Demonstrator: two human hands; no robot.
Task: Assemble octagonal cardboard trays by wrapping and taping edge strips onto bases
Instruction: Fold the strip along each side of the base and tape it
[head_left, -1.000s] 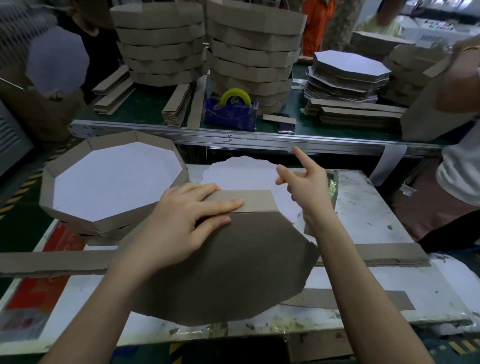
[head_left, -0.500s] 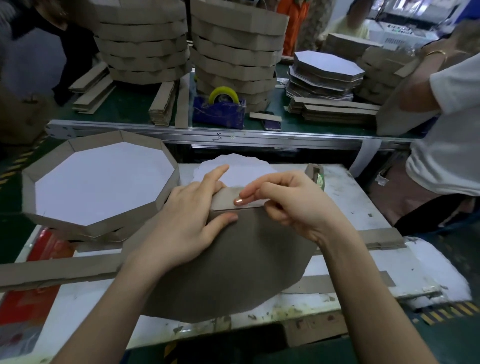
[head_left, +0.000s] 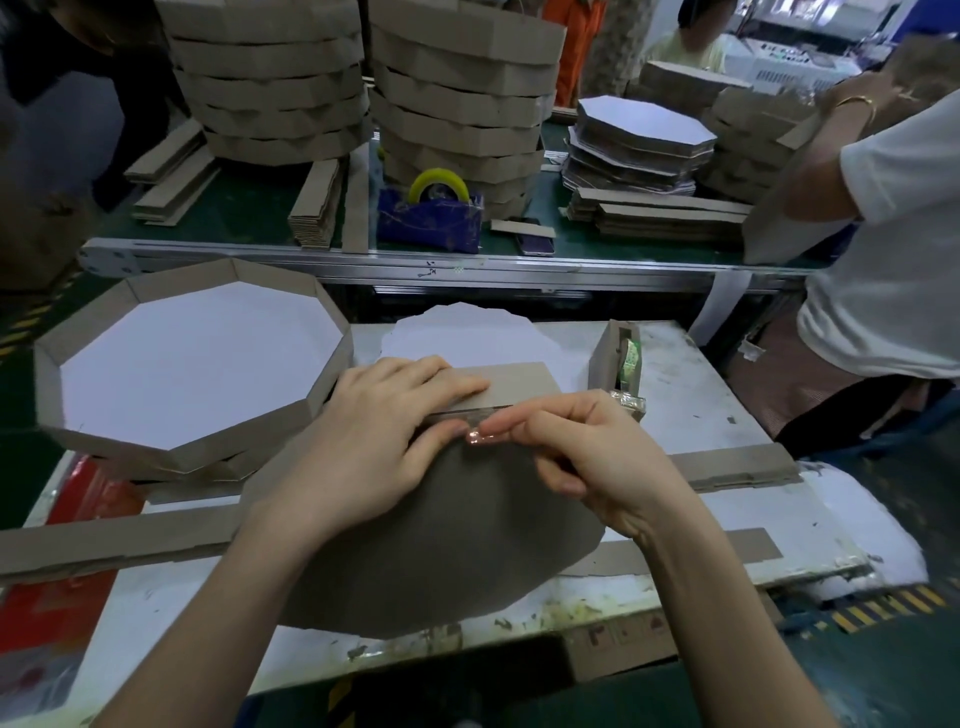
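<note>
1 base (head_left: 441, 545) lies mid-frame on counter (head_left: 701, 374); left hand (head_left: 384, 431), fingers straight, presses edge strip (head_left: 519, 382) to it; right hand (head_left: 587, 457) pinches tape (head_left: 478, 436) at seam. Cardboard probably light, stiff, creasable: hold beside fold.

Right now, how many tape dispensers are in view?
2: a blue dispenser on the green belt, before the tray stacks; a brown dispenser on the white table, beyond the right hand. More may be hidden behind the stacks.

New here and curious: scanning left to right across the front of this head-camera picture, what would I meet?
A finished tray, left hand, right hand pinching tape, person in a white shirt.
</note>
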